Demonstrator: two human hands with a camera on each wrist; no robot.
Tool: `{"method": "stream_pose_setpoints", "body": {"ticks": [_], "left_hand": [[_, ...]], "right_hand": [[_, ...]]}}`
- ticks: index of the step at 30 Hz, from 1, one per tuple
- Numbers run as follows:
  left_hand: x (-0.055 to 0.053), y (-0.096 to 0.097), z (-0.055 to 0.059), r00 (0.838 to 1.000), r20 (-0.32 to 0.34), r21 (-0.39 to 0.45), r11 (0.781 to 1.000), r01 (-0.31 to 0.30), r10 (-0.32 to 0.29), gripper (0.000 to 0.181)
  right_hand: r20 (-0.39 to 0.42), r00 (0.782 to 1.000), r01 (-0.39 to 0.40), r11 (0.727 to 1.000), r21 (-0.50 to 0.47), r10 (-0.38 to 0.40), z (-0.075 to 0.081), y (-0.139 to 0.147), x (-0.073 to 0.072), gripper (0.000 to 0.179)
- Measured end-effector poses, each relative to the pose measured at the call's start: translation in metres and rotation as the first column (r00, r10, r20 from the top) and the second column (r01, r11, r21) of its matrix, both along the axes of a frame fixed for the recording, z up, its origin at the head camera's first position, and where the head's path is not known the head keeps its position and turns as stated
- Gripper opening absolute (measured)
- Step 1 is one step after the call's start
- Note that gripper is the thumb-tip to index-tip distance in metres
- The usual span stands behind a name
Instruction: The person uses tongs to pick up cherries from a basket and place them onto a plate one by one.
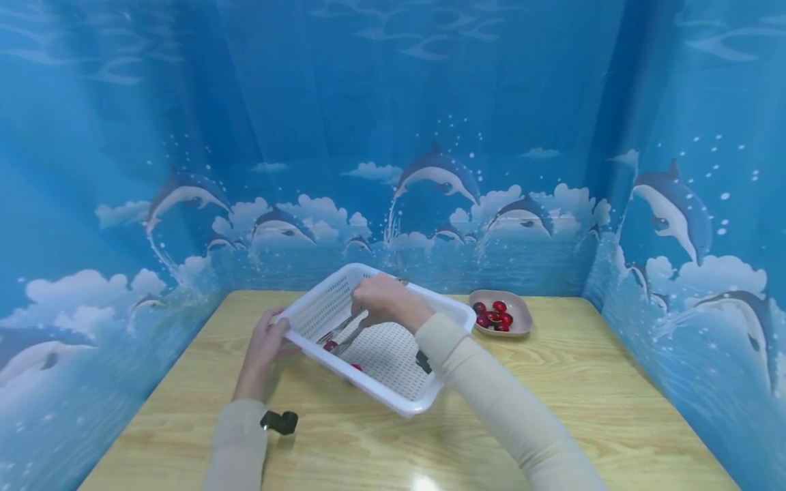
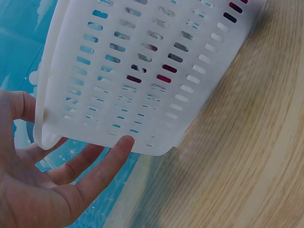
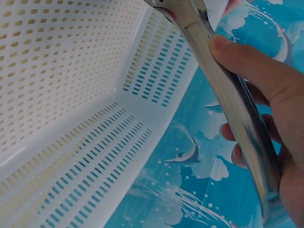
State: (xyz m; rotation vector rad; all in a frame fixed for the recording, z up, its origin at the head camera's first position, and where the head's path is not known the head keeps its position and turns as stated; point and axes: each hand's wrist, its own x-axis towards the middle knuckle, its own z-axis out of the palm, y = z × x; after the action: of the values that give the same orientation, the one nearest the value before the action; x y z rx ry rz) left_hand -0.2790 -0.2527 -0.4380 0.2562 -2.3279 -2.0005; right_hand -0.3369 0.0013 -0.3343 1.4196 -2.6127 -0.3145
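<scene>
A white plastic basket [image 1: 393, 361] with slotted walls stands tilted over the table. My left hand [image 1: 267, 344] holds it at the left corner, the thumb at the rim [image 2: 42, 95] and the fingers spread under the end wall. My right hand [image 1: 383, 300] reaches in over the basket and grips metal tongs [image 3: 228, 90], thumb on one arm and fingers round the other side. The tongs' ends point down to the left, on either side of a red cherry [image 1: 330, 346]. Another cherry [image 1: 356, 367] lies by the near wall, partly hidden by the rim.
A small pinkish bowl [image 1: 522, 320] holding several cherries [image 1: 494, 318] sits behind the basket to the right. The wooden table [image 1: 583, 402] is enclosed at the back and sides by blue dolphin-print curtains [image 1: 393, 82].
</scene>
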Motion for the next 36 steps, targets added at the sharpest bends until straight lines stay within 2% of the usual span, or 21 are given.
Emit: {"method": "stream_pose_setpoints", "body": {"ticks": [10, 18, 22, 26, 31, 36], "left_hand": [[-0.003, -0.002, -0.002, 1.0, 0.016, -0.001, 1.0, -0.002, 0.002, 0.058], [0.0, 0.0, 0.0, 1.0, 0.003, -0.024, 1.0, 0.001, -0.001, 0.058], [0.0, 0.0, 0.0, 1.0, -0.004, -0.024, 1.0, 0.005, -0.005, 0.057], [0.0, 0.001, 0.0, 1.0, -0.008, -0.019, 1.0, 0.002, -0.002, 0.058], [0.001, 0.002, 0.0, 1.0, -0.005, -0.019, 1.0, -0.001, 0.001, 0.059], [0.002, 0.004, 0.001, 1.0, -0.002, -0.021, 1.0, -0.002, 0.002, 0.059]], "right_hand": [[-0.024, 0.998, -0.066, 0.994, -0.087, 0.064, 0.017, 0.019, 0.004, 0.027], [-0.054, 0.997, -0.073, 0.977, -0.201, 0.063, 0.018, 0.045, 0.012, 0.029], [-0.074, 0.996, -0.064, 0.959, -0.277, 0.045, 0.016, 0.065, 0.022, 0.031], [-0.127, 0.991, -0.078, 0.938, -0.337, 0.037, 0.012, 0.086, 0.029, 0.033], [-0.193, 0.979, -0.141, 0.912, -0.386, 0.07, 0.006, 0.108, 0.034, 0.03], [-0.228, 0.966, -0.215, 0.864, -0.455, 0.121, 0.001, 0.125, 0.039, 0.031]]}}
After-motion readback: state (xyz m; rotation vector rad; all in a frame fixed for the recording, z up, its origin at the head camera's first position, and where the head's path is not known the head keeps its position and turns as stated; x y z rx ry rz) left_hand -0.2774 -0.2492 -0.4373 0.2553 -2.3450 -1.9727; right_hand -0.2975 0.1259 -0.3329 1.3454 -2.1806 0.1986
